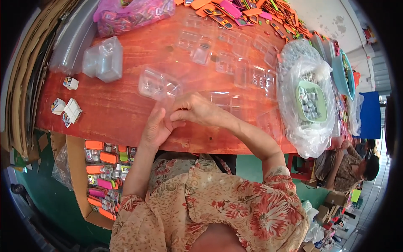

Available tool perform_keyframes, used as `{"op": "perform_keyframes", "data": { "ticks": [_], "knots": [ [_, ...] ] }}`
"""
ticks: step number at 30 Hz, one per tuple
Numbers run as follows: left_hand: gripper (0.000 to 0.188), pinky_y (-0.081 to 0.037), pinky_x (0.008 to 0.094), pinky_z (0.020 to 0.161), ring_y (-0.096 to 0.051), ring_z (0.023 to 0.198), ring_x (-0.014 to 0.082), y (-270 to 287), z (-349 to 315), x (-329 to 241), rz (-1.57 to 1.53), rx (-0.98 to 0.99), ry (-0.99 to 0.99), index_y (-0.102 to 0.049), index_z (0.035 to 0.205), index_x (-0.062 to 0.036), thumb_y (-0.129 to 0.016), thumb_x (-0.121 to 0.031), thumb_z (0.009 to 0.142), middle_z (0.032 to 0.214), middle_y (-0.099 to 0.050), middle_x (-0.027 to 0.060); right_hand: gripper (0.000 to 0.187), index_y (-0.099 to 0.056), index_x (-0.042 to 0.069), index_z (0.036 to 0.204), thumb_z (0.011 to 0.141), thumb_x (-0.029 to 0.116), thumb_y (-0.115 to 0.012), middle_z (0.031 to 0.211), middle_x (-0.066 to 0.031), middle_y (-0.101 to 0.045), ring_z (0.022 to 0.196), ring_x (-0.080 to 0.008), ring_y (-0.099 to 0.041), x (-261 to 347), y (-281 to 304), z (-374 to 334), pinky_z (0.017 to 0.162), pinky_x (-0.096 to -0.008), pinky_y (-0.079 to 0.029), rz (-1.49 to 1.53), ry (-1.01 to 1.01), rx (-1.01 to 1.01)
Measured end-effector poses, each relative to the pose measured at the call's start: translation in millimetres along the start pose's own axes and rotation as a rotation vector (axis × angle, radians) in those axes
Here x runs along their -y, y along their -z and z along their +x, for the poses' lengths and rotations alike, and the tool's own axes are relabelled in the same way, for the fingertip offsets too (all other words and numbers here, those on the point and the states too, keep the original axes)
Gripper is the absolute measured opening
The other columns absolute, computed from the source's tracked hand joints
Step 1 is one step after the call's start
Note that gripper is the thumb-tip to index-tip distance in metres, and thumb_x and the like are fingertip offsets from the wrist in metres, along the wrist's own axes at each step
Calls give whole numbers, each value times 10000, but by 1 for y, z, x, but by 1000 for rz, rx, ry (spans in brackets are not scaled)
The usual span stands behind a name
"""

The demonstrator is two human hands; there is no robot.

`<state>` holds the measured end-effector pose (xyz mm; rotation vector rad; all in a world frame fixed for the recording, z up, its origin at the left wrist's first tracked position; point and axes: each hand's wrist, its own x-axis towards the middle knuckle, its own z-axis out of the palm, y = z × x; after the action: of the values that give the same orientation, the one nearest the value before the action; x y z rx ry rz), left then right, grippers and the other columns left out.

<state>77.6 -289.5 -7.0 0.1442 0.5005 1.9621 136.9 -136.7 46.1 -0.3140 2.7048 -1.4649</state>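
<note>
Both my hands meet over the near part of the red table [109, 111]. My left hand [154, 127] is turned palm up with its thumb raised. Its fingers are partly hidden by the right hand and seem to grip the near end of a clear plastic blister shell [158, 84]. My right hand [194, 110] crosses in front, thumb and fingers closed in a pinch beside the left palm. Whatever it pinches is too small or too hidden to make out. Several more clear blister shells [224, 63] lie spread out beyond my hands.
Nested clear shells [107, 61], small printed cards [72, 110] and a pink bag [134, 19] lie left. Orange toy phones [252, 11] pile up far back. A green basket [311, 102] with small grey parts stands right. A carton [79, 180] of packed goods sits below left. A person [350, 168] sits right.
</note>
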Motion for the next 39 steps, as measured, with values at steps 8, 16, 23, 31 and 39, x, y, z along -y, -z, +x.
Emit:
{"op": "perform_keyframes", "data": {
  "ticks": [8,16,23,31,39],
  "knots": [
    [579,-505,350,706,-531,923,249,5,-7,4,-14,31,48,-271,1212,-85,-586,-248,755,1106,-449,107,104,-582,18,746,732,114,-544,630,-100,-556,605,-177,-542,21,8,-5,576,-308,-422,286,-128,110],
    [557,-515,339,620,-547,855,359,15,-14,1,-46,-4,61,-253,1243,-134,-531,-264,778,1109,-450,151,17,-491,16,693,696,1,-483,578,-79,-477,507,-152,-471,8,9,-1,447,-271,-377,-221,85,-396],
    [592,-516,353,591,-527,861,407,23,-47,-20,-95,-60,33,-218,1269,-136,-519,-292,784,1119,-435,198,96,-461,38,692,656,85,-536,654,-87,-492,614,-216,-525,-25,-3,-13,438,-312,-445,-992,83,-305],
    [574,-516,375,616,-514,895,414,19,-52,-15,-44,-38,35,-255,1243,-91,-534,-280,779,1059,-478,201,213,-510,26,867,684,133,-529,832,-111,-488,774,-232,-490,-7,-15,-69,586,-340,-436,-1015,-82,-399],
    [669,-515,353,625,-520,892,403,1,-43,5,10,42,104,-174,1276,-89,-551,-300,764,1065,-473,189,257,-499,51,866,668,176,-604,822,-100,-460,787,-257,-487,-17,-14,-116,625,-362,-439,-930,-399,-400]
  ]
}}
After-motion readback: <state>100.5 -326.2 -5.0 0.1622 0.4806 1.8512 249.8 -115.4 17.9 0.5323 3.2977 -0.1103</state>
